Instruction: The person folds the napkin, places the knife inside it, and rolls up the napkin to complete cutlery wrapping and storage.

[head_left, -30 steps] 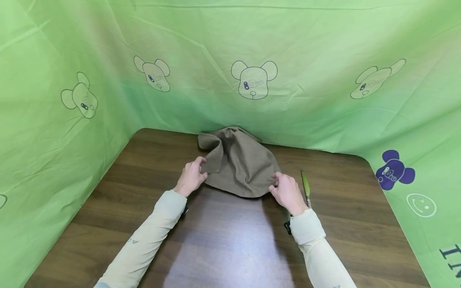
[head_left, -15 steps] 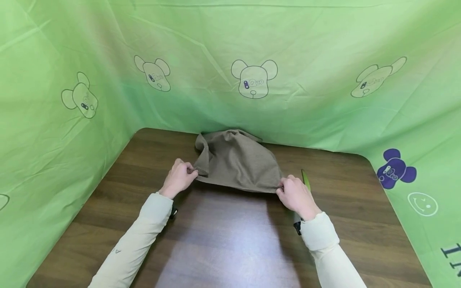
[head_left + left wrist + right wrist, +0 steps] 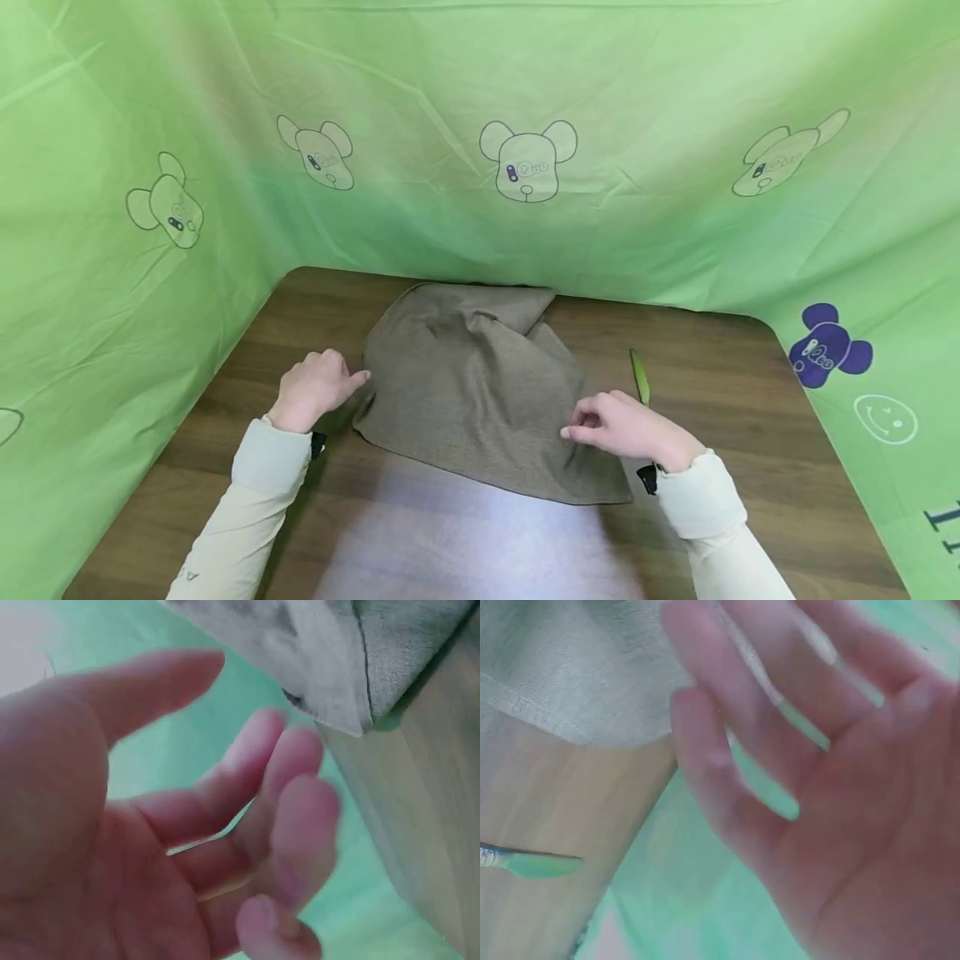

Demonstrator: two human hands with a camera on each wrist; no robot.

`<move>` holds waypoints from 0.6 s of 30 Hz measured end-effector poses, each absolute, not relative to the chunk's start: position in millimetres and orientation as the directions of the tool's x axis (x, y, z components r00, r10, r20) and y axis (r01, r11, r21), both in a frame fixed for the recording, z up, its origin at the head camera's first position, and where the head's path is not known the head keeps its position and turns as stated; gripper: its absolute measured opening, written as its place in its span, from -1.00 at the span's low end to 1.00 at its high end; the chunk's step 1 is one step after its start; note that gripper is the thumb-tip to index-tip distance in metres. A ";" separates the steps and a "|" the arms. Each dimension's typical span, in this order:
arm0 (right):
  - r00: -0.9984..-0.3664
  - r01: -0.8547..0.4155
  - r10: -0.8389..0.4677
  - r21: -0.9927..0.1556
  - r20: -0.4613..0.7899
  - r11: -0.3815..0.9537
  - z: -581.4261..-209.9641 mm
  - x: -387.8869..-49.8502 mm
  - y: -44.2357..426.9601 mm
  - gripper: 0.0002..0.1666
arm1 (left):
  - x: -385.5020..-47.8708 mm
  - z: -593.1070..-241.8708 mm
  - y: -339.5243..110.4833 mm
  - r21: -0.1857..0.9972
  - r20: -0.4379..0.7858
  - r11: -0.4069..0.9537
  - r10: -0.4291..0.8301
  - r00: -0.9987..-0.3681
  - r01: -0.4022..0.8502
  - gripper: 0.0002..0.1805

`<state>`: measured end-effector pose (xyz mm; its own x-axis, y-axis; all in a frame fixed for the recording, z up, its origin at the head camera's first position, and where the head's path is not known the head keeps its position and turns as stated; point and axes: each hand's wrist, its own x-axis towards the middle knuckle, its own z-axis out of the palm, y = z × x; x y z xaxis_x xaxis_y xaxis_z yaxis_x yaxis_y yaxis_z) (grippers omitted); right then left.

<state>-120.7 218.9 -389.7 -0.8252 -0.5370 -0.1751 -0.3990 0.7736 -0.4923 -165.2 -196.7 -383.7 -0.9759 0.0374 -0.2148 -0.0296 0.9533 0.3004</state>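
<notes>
Backdrop: we see green fabric (image 3: 405,67) hung behind and along both sides of one wooden tabletop (image 3: 735,400), with a bright patch of light near its front.
Cloth: one grey-brown cloth (image 3: 457,408), spread unevenly at the middle and back of the tabletop; we see creases through its centre and a fold at its far right, and its far edge lies near the backdrop.
Hands: two, both bare, one at each side of the cloth.
Left grip: the left hand (image 3: 315,387) is just beside the cloth's left edge, wide, thumb stretched out and fingers loosely bent; in the left wrist view we see it apart from the cloth, holding nothing.
Right grip: the right hand (image 3: 622,425) is over the cloth's right part, loose and holding nothing, fingers bent; whether they touch the fabric we cannot tell.
Knife: one, its green-looking blade (image 3: 640,375) lying right of the cloth, apart from it.
In the way: the right hand hides the knife's handle from the head view and covers some cloth.
Sleeves: two, pale (image 3: 247,508), cuffs turned back.
Wrist devices: two, black (image 3: 318,446).
Prints: five bear heads, four outlined and one purple (image 3: 828,346), plus one winking smiley (image 3: 885,419).
</notes>
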 end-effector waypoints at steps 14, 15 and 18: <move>-0.911 -0.339 -0.400 -0.374 -0.097 0.863 -430.1 -127.2 202.4 -0.55 | -173.2 -443.3 -168.4 0.317 -0.184 0.852 0.485 -0.855 0.415 -0.45; -0.910 -0.330 -0.398 -0.381 -0.113 0.863 -431.4 -126.8 202.4 -0.50 | -171.7 -445.0 -167.7 0.317 -0.219 0.861 0.473 -0.853 0.396 -0.42; -0.897 -0.305 -0.402 -0.401 -0.183 0.864 -433.0 -125.0 203.2 -0.28 | -165.6 -444.1 -165.5 0.317 -0.292 0.888 0.425 -0.857 0.333 -0.36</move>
<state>-125.0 203.2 -433.0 -0.8970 -0.4022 -0.1831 -0.3055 0.8638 -0.4008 -165.6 -165.5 -444.1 -0.8567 0.4253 -0.2919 0.3327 0.8880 0.3174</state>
